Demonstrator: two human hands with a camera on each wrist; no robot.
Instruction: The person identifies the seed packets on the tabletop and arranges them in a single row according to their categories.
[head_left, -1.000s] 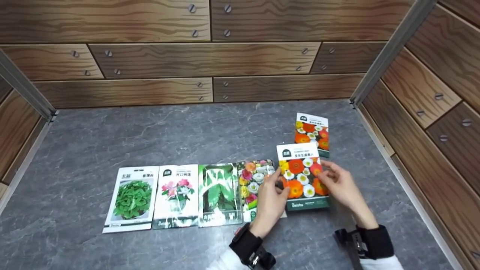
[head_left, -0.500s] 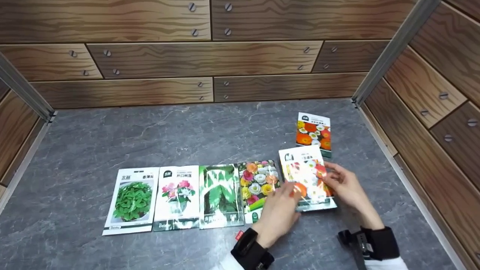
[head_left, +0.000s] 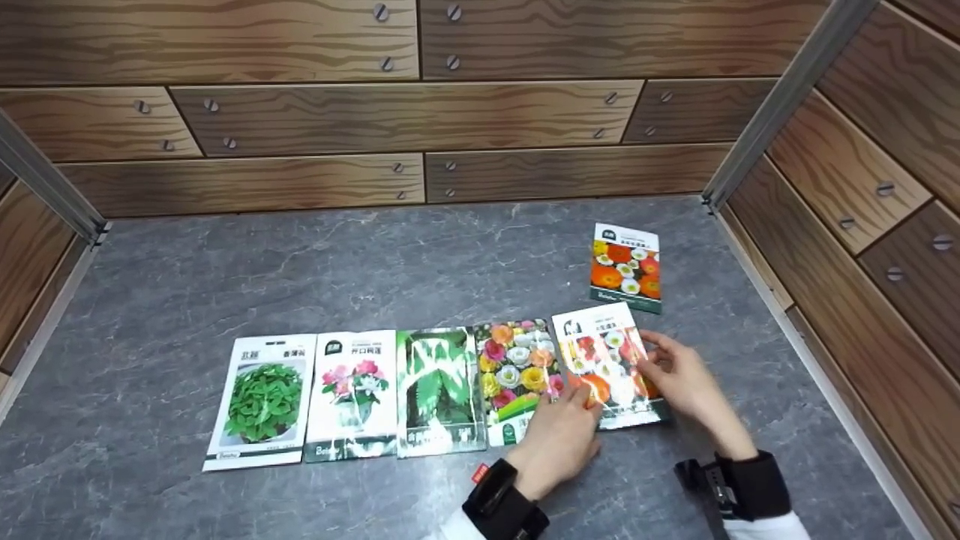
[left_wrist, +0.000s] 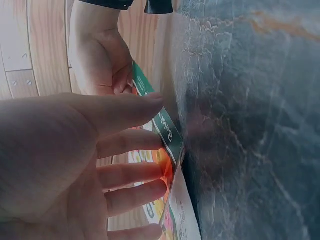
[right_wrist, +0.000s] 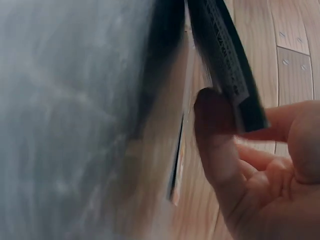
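A poppy seed packet (head_left: pixel 611 364) with orange and white flowers tilts slightly at the right end of a row of packets. My right hand (head_left: pixel 686 382) pinches its right edge; in the right wrist view the packet's edge (right_wrist: pixel 227 65) sits between thumb and fingers, raised off the grey surface. My left hand (head_left: pixel 559 439) lays its fingertips on the packet's lower left part, fingers extended in the left wrist view. Directly left is a packet of mixed-colour flowers (head_left: pixel 517 360), its lower right corner hidden behind the left hand.
Further left lie a green leaf packet (head_left: pixel 439 390), a pink flower packet (head_left: pixel 352 394) and a potted-herb packet (head_left: pixel 262 401). Behind the held packet lies another poppy packet (head_left: pixel 626 266). Wood-patterned walls (head_left: pixel 315 120) enclose the grey surface (head_left: pixel 300 270) at back and sides.
The held poppy packet has come down towards the row and tilted anticlockwise, uncovering the rear poppy packet. The left hand has shifted right and down, its fingers now on the packet's face.
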